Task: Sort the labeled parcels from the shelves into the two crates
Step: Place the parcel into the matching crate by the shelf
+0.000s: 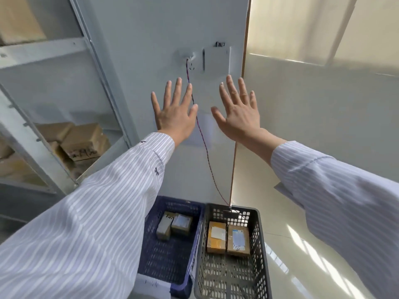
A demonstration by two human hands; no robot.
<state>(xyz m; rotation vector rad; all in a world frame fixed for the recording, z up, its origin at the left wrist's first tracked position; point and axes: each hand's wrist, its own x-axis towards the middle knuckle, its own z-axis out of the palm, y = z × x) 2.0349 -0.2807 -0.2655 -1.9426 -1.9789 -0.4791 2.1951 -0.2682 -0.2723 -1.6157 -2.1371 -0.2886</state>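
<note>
My left hand (174, 111) and my right hand (237, 113) are both raised in front of the white wall, fingers spread, holding nothing. Far below them on the floor stand two crates side by side. The blue crate (151, 251) on the left holds two small brown parcels (174, 224). The dark grey crate (262, 244) on the right holds two labeled brown parcels (227, 237). Several brown parcels (82, 141) lie on a lower level of the grey metal shelf (41, 53) at the left. A cardboard box (19, 20) sits on a higher level.
A red twisted cable (205, 145) hangs down the wall from a socket (191, 59) to the grey crate's rim. A wooden strip (234, 169) marks the wall corner. Glossy pale floor (302, 244) lies right of the crates.
</note>
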